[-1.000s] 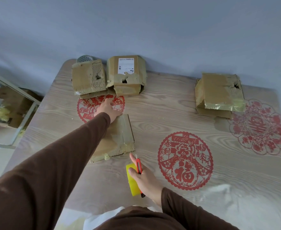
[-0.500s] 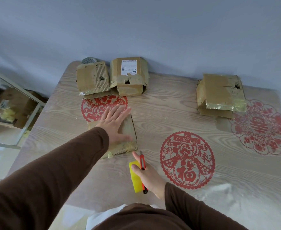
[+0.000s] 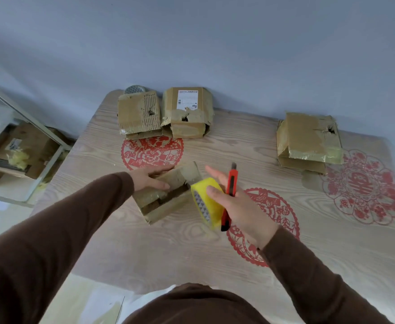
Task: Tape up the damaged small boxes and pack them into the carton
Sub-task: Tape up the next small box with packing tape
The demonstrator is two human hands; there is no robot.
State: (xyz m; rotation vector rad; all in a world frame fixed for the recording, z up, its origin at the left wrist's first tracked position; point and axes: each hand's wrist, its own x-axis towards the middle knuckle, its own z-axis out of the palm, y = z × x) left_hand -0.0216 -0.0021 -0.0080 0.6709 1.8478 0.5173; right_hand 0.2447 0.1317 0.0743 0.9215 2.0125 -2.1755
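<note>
Small boxes sit across the wooden worktop (image 3: 145, 249): at 11 o'clock a ribbed box (image 3: 139, 114) beside a labelled box (image 3: 188, 113), both punctured, against the pale blue wall (image 3: 191, 38). Left of the worktop stands a mirror (image 3: 16, 141) reflecting cartons. Near centre, the left hand (image 3: 149, 181) grips a tilted, torn box (image 3: 166, 195), fingers curled over its edge. Just beside it, at 3 o'clock, the right hand (image 3: 233, 202) holds a yellow tape roll (image 3: 207, 202) and a red utility knife (image 3: 230, 195). Red paper-cut decorations (image 3: 152, 152) lie flat on the wood. At 2 o'clock rests another damaged box (image 3: 308, 139).
</note>
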